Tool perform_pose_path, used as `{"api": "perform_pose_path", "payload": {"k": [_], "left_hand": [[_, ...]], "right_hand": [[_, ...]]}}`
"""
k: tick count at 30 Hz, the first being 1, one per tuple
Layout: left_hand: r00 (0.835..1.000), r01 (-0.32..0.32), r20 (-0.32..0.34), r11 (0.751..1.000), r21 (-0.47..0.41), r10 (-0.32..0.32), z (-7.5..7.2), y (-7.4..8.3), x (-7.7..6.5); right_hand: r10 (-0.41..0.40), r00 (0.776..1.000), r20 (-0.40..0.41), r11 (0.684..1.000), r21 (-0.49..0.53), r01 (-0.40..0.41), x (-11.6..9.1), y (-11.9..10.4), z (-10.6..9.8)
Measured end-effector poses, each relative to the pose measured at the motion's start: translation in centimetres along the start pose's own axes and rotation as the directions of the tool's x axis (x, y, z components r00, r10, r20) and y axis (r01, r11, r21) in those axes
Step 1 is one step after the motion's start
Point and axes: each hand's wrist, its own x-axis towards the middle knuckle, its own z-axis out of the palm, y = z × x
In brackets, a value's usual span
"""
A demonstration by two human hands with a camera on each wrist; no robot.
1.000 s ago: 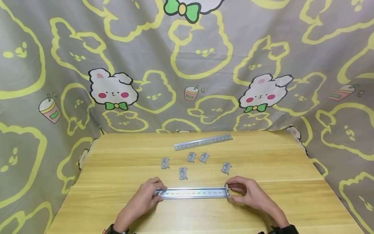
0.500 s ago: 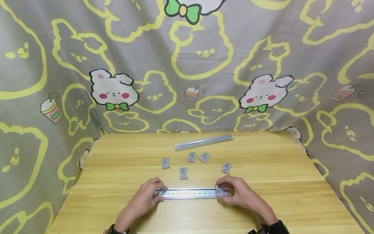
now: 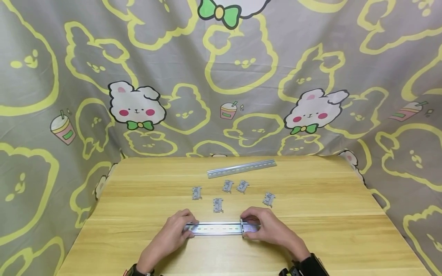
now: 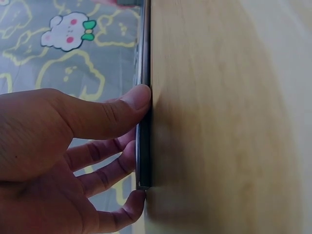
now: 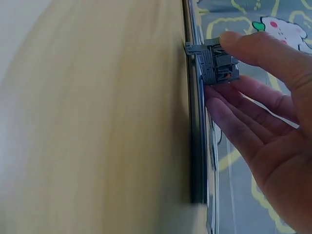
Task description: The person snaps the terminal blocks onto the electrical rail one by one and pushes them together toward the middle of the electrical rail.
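A slotted metal DIN rail [image 3: 217,229] lies flat across the near part of the table, left to right. My left hand [image 3: 174,232] grips its left end; in the left wrist view the thumb [image 4: 134,100] presses the rail's near edge and the fingers are on the far side. Toward the rail's right end, my right hand [image 3: 271,228] pinches a grey terminal block [image 5: 217,63] between thumb and fingers. The block stands upright across the rail, its foot at the near edge, with a short length of rail showing to its right under the hand.
Beyond the hands, several loose grey terminal blocks [image 3: 218,205] lie flat on the wooden table [image 3: 138,199]. A second DIN rail [image 3: 241,168] lies slightly slanted near the back edge. A patterned grey curtain [image 3: 193,126] hangs behind and at both sides.
My right hand has moved left along the rail with the terminal block, from the rail's right end to a point further in. My left hand has stayed on the left end.
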Motion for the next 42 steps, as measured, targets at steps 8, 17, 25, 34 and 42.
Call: {"api": "perform_pose_path", "payload": {"k": [8,17,25,34,42], "left_hand": [[1.0,-0.023,-0.004,1.0,0.0,0.023,-0.2,0.0,0.5],[0.999,-0.033,0.003,0.999,-0.003,0.033,-0.3,0.0,0.2],[1.0,-0.009,0.021,1.0,-0.029,0.01,-0.3,-0.2,0.2],[1.0,0.002,0.013,0.999,-0.043,-0.001,-0.4,-0.4,0.1],[1.0,0.008,0.021,0.999,-0.044,-0.007,-0.2,-0.1,0.1]], "right_hand": [[-0.002,1.0,0.008,1.0,0.0,0.002,1.5,-0.8,0.9],[-0.002,1.0,0.016,1.0,-0.008,0.002,3.0,-2.1,2.7],[-0.026,1.0,0.009,0.998,-0.064,0.026,4.3,-3.0,4.1],[-0.021,1.0,0.021,0.99,-0.141,0.024,5.1,-3.5,4.6],[-0.006,1.0,0.019,0.988,-0.154,0.009,4.7,-3.5,4.4]]}}
